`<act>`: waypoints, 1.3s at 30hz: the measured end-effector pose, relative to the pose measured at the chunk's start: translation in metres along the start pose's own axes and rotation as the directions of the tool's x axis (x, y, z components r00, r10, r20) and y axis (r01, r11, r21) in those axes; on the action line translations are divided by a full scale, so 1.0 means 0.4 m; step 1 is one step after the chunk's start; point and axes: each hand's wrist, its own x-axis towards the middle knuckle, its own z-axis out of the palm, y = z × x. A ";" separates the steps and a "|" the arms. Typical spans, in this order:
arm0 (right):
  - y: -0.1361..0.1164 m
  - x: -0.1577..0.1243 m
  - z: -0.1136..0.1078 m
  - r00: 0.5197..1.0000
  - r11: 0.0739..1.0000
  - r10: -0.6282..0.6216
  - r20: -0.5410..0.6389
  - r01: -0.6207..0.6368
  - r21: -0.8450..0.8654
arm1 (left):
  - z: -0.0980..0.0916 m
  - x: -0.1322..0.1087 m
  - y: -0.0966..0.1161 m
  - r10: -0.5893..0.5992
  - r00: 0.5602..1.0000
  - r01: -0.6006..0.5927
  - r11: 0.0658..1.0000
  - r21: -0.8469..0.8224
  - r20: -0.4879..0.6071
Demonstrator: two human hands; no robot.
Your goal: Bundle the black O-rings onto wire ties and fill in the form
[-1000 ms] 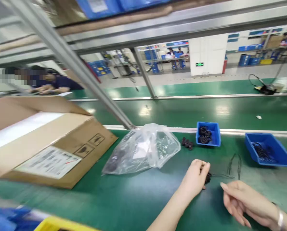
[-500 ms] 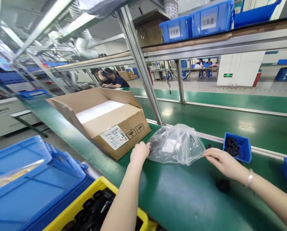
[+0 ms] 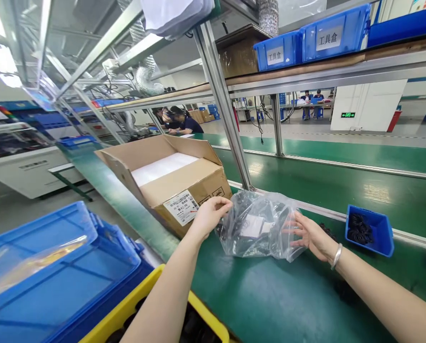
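1. On the green conveyor belt (image 3: 266, 305), an open cardboard carton (image 3: 184, 190) sits left of our hands.
2. Between them lies a clear plastic bag (image 3: 266, 243) of dark parts (image 3: 230, 233) — soft, slippery film, best taken by its edges, we judge.
3. Our left hand (image 3: 209, 219) curls at the bag's upper edge — gripping or not, we cannot tell.
4. Our right hand (image 3: 315, 237) stands open, fingertips against the bag.

One left hand (image 3: 209, 218) and one right hand (image 3: 311, 237) are touching one clear plastic bag (image 3: 259, 228), with one cardboard carton (image 3: 170, 195) standing left of the bag, one small blue bin (image 3: 386, 233) sitting right of it, one yellow crate (image 3: 207, 309) sitting nearer the camera, and two labelled blue bins (image 3: 327, 38) standing above it.
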 end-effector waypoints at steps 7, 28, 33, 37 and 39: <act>0.044 0.028 0.087 0.996 0.996 0.063 -0.070 -0.067 -0.054 | 0.035 0.028 -0.055 -0.096 0.988 0.080 0.989 0.126 0.124; 0.149 -0.060 0.066 0.966 0.933 -0.048 -0.256 0.135 0.334 | -0.125 0.015 0.207 0.264 0.961 -0.233 0.931 0.279 -0.078; 0.152 -0.071 0.047 0.963 0.891 0.023 -0.268 0.101 0.442 | -0.112 0.011 0.227 0.338 0.938 -0.276 0.864 0.420 -0.079; 0.145 -0.083 0.031 0.965 0.863 0.051 -0.258 0.087 0.497 | -0.103 -0.002 0.245 0.443 0.895 -0.359 0.794 0.490 -0.061; 0.144 -0.086 0.024 0.965 0.852 0.063 -0.254 0.080 0.517 | -0.101 -0.014 0.263 0.489 0.871 -0.404 0.763 0.505 -0.043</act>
